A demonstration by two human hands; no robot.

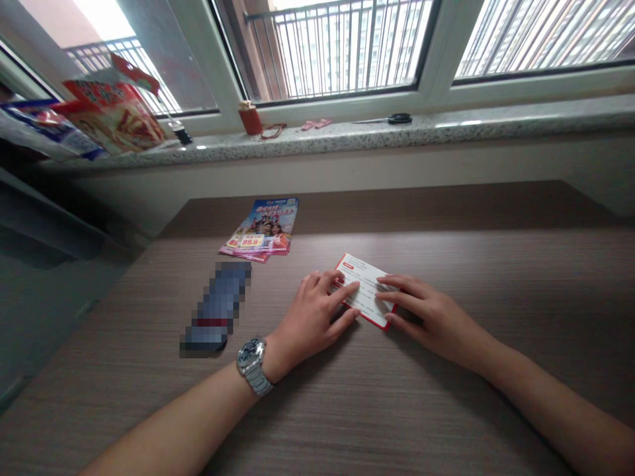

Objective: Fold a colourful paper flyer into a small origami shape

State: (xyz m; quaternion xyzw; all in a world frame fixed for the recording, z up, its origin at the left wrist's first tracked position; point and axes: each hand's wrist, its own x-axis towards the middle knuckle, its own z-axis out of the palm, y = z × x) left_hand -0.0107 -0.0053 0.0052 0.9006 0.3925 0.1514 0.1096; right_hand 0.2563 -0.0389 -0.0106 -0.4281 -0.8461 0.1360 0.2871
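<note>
A small white printed card [366,288] with a red edge lies at a slant on the brown wood-grain table [317,410]. My left hand [320,307] rests over its left side, fingers spread, the index fingertip on the print. A silver watch [253,363] is on that wrist. At the card's right edge is my right hand [426,311], its fingers apart and touching the card. Left of my left hand lies a dark, pixelated flat object [218,311]. Beyond it is a small stack of colourful leaflets [262,228].
A granite windowsill [327,135] runs behind the table. On it stand food packages [116,112], a red lighter-like container [250,119] with a cord, small pink items [316,124] and black-handled scissors [399,119]. Dark grey fabric [44,218] hangs at the left.
</note>
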